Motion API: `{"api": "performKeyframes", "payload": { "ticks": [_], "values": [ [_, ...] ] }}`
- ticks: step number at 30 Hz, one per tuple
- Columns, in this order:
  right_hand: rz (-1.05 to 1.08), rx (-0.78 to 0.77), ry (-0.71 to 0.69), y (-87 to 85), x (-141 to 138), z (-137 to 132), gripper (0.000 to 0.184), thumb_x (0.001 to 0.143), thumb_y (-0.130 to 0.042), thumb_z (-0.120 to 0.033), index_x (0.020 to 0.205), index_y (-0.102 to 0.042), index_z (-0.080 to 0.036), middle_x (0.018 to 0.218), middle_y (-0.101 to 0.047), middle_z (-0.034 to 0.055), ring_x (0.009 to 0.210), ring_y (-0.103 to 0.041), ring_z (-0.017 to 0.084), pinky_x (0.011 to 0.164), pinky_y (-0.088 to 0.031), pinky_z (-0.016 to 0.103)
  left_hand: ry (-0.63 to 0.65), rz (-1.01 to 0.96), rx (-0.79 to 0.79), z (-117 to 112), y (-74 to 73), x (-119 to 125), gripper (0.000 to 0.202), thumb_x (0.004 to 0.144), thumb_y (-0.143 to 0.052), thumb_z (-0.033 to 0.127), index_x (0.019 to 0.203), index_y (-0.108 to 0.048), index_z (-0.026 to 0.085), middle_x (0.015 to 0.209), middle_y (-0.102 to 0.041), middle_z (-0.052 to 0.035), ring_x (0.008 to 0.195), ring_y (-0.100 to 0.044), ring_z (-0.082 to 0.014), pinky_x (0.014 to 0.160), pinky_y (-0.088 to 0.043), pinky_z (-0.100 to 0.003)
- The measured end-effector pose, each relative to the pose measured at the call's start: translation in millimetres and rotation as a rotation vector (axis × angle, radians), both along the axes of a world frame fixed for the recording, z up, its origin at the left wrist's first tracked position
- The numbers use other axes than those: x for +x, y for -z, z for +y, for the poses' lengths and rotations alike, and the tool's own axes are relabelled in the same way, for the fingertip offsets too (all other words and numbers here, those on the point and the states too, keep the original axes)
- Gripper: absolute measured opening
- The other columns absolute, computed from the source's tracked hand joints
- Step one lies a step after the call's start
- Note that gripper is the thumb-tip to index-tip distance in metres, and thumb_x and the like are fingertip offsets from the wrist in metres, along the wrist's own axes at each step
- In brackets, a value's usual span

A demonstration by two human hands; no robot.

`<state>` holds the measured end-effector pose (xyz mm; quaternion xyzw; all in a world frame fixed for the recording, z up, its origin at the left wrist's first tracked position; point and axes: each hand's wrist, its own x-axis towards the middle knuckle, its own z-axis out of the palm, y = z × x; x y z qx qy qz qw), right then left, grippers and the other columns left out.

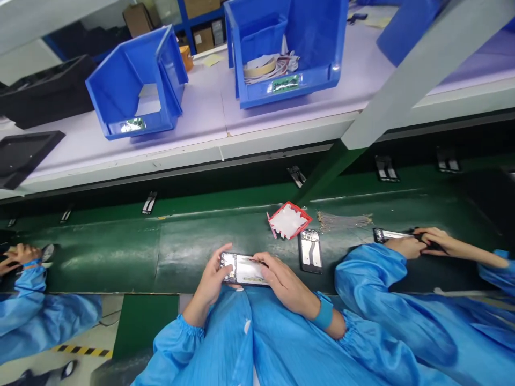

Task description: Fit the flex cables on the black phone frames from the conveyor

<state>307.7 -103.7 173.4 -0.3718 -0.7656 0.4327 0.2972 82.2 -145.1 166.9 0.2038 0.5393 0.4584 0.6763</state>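
An opened phone with its inner parts showing (246,269) is held level near the bench's front edge. My left hand (211,279) grips its left end, thumb on top by the circuit board. At the other end my right hand (284,281) is closed around the phone, fingers over the pale area. A thin dark piece shows by the right fingertips; I cannot make out what it is. Right of my hands lies another opened phone (310,252). Behind it sits a red tray (304,226) with white pieces, next to a bundle of thin wires (344,221).
Several phone units, one being a phone (149,203), lie along the green strip behind. Blue bins (169,86) stand on the shelf above, and a slanted post (386,102) crosses at right. Co-workers' hands (422,242) work at right, others (24,254) at far left.
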Motion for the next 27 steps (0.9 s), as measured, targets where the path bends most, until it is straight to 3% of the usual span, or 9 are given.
{"api": "performKeyframes", "payload": {
  "ticks": [3, 8, 13, 19, 24, 27],
  "values": [
    [-0.089, 0.058, 0.09, 2.7, -4.5, -2.0, 0.031, 0.112, -0.027, -0.029, 0.093, -0.051, -0.023, 0.08, -0.062, 0.0037, 0.073, -0.06, 0.022, 0.073, -0.046, 0.035, 0.15, -0.013, 0.054, -1.3, -4.8, 5.9, 0.082, 0.079, -0.086, 0.036, 0.151, -0.049, 0.025, 0.117, -0.067, -0.0117, 0.096, -0.071, -0.0282, 0.058, -0.065, -0.029],
    [-0.155, 0.178, 0.092, 3.2, -7.4, -2.3, 0.028, 0.11, -0.037, -0.028, 0.09, -0.055, -0.022, 0.083, -0.063, 0.0055, 0.077, -0.058, 0.023, 0.075, -0.042, 0.036, 0.067, -0.031, 0.024, 0.2, -1.2, 22.7, 0.078, 0.082, -0.08, 0.038, 0.151, -0.046, 0.026, 0.12, -0.063, -0.0121, 0.091, -0.07, -0.027, 0.049, -0.062, -0.027],
    [0.025, 0.012, 0.247, -3.5, 5.8, -4.8, 0.029, 0.112, -0.036, -0.035, 0.101, -0.06, -0.021, 0.089, -0.065, 0.0055, 0.083, -0.063, 0.022, 0.077, -0.047, 0.033, -0.017, -0.045, -0.011, 3.2, -2.4, 28.9, 0.081, 0.079, -0.078, 0.034, 0.152, -0.043, 0.027, 0.116, -0.06, -0.0093, 0.086, -0.07, -0.0247, 0.045, -0.063, -0.029],
    [0.197, -0.141, 0.265, -2.8, 14.5, -5.4, 0.04, 0.114, -0.03, -0.046, 0.104, -0.062, -0.022, 0.084, -0.065, 0.0032, 0.077, -0.064, 0.021, 0.07, -0.05, 0.031, -0.003, -0.011, -0.038, 6.2, -4.5, 29.8, 0.067, 0.076, -0.079, 0.036, 0.137, -0.052, 0.027, 0.112, -0.056, -0.0058, 0.083, -0.069, -0.0216, 0.042, -0.064, -0.03],
    [0.119, 0.019, 0.235, -5.2, 11.1, 0.7, 0.02, 0.11, -0.049, -0.031, 0.1, -0.064, -0.023, 0.091, -0.067, 0.0038, 0.086, -0.066, 0.022, 0.078, -0.05, 0.034, -0.008, 0.002, 0.002, 12.3, -8.1, 27.4, 0.065, 0.077, -0.079, 0.039, 0.134, -0.051, 0.026, 0.114, -0.057, -0.0063, 0.086, -0.07, -0.0227, 0.045, -0.066, -0.032],
    [0.092, 0.112, 0.238, -3.6, 4.3, 2.0, 0.017, 0.109, -0.05, -0.025, 0.103, -0.066, -0.023, 0.094, -0.067, 0.0049, 0.089, -0.066, 0.024, 0.081, -0.051, 0.036, 0.012, 0.015, 0.022, 14.7, -10.1, 26.2, 0.064, 0.077, -0.079, 0.042, 0.132, -0.05, 0.026, 0.116, -0.058, -0.0065, 0.087, -0.071, -0.0229, 0.047, -0.066, -0.032]
  ]
}}
